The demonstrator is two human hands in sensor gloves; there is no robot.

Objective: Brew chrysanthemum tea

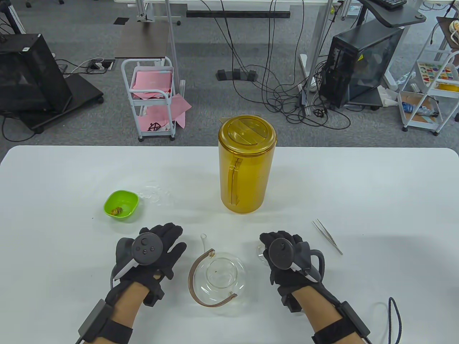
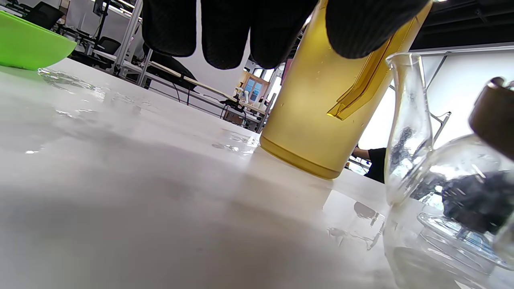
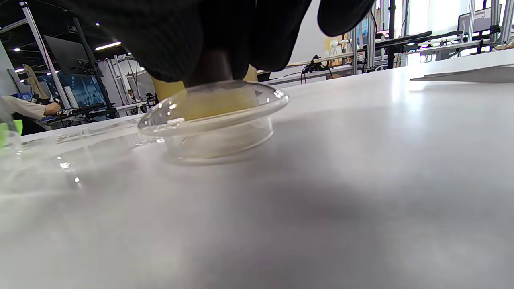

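Right hand [image 1: 283, 254] has its grip on the glass lid [image 3: 213, 116] sitting on the desk [image 1: 358, 186], probably so the teapot [image 1: 218, 279] between the hands is open for flowers. Left hand [image 1: 150, 256] hovers relaxed, gripping nothing, near the green bowl [image 1: 121, 205].

centre: pitcher [image 1: 246, 165] blocks | left: bowl [image 1: 121, 204] | right: tweezers [image 1: 327, 237] | far corners open

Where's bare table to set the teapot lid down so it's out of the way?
Bare patches: right of the yellow pitcher beyond the tweezers, and the far left corner behind the green bowl. Wet between bowl and pitcher. Crowded around the glass teapot, between left hand and right hand.
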